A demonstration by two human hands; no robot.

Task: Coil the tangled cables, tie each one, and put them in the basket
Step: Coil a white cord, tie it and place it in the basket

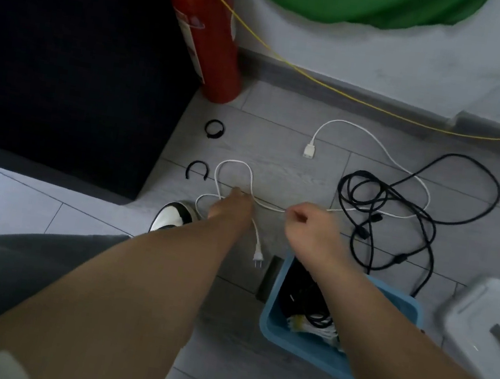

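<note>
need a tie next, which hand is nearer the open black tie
Left. The left hand sits just right of the open black tie; the right hand is farther right.

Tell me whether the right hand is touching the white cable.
Touching. The head view shows the right hand pinching the white cable, which runs into its grip and comes out on the far side.
</note>
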